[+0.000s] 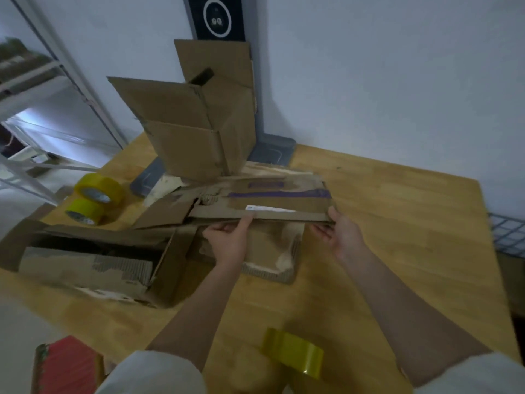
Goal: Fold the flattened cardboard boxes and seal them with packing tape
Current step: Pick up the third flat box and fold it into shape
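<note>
Far left on the wooden surface point(397, 223) lies an open, torn brown cardboard box point(85, 265), with two stacked yellow tape rolls point(93, 199) behind it. Centre back, a half-folded brown cardboard box point(193, 123) stands upright. The left hand point(230, 237) pinches the near edge of a flattened brown cardboard box with purple print point(270, 200), fingers clamped on it; the right hand point(341, 234) grips its right end, thumb on top. Near the bottom edge sits a third yellow tape roll point(295, 354).

A pale wooden tabletop point(397, 211) stands against a plain white wall point(383, 81), with a white metal shelving frame point(71, 66) to the left and a wire grid point(508, 234) at the right edge, in dim, cool light.
</note>
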